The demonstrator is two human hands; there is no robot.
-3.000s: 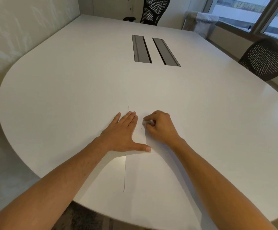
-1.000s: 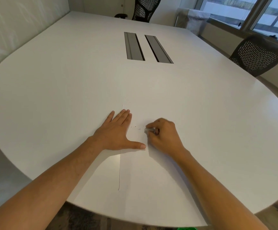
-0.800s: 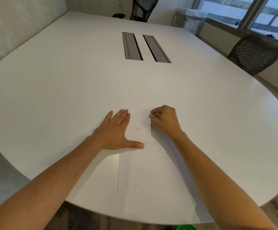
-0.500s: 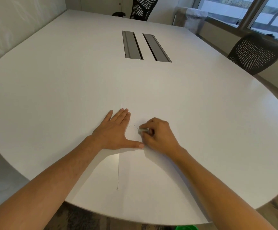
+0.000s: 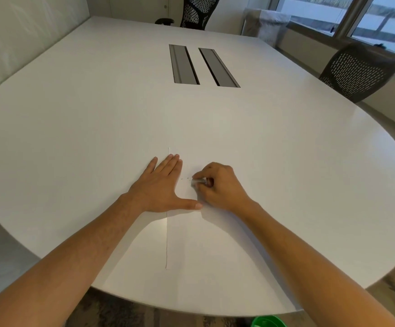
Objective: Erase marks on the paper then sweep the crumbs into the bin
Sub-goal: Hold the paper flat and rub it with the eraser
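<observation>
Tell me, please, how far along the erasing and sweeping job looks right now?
Erasing is in hand: the right hand pinches the eraser on the paper, which the flat left hand presses down. Dark crumbs already lie between the hands. Sweeping them into the green bin is left.

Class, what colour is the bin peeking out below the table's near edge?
Green bin, head view.

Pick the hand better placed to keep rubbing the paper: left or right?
Right. The right hand already pinches the eraser beside the crumbs; the left hand lies flat, pinning the paper.
</observation>
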